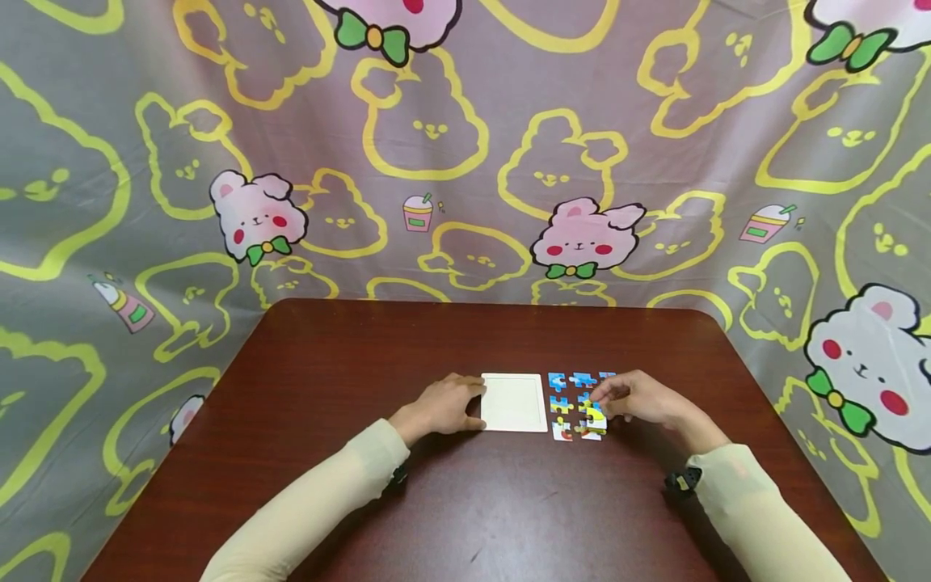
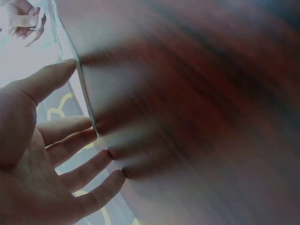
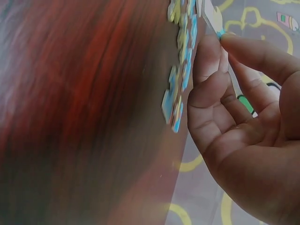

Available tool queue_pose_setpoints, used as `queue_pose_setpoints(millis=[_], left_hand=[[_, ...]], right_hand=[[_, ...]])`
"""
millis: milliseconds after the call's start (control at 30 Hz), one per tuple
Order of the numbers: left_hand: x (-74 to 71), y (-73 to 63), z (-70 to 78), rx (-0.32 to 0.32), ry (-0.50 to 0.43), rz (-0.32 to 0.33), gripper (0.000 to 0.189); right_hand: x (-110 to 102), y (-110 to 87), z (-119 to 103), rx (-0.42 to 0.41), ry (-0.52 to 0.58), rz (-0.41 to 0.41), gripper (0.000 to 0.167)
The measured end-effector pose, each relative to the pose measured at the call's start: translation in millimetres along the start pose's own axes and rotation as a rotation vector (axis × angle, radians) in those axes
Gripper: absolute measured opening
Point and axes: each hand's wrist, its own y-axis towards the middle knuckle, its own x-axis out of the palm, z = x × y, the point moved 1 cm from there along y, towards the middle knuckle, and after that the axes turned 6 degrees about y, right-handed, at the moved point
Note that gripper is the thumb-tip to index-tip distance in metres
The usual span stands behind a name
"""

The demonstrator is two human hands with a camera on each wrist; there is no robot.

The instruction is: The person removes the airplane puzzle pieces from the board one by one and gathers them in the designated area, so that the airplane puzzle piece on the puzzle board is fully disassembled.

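A square white puzzle tray lies flat on the table. My left hand rests at its left edge; in the left wrist view the thumb and the fingertips meet that edge, spread apart. To the tray's right, my right hand is over the jigsaw pieces, pinching one puzzle piece between thumb and fingertips. Loose puzzle pieces in blue, yellow and white lie in rough rows beside the tray. Part of the right-hand group is hidden under my fingers.
The dark brown wooden table extends in front of and behind the tray. A grey curtain with yellow outlines and rabbit faces hangs around its back and sides. Each wrist wears a small black device at the sleeve.
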Motion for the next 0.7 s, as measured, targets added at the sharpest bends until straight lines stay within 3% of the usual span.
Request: queue_pose_setpoints(millis=[700], left_hand=[[1.4, 0.8, -1.3, -0.005, 0.001, -0.001, 0.065]], right_hand=[[-14, -13.8, 20, 0.04, -0.016, -0.045, 0.02]])
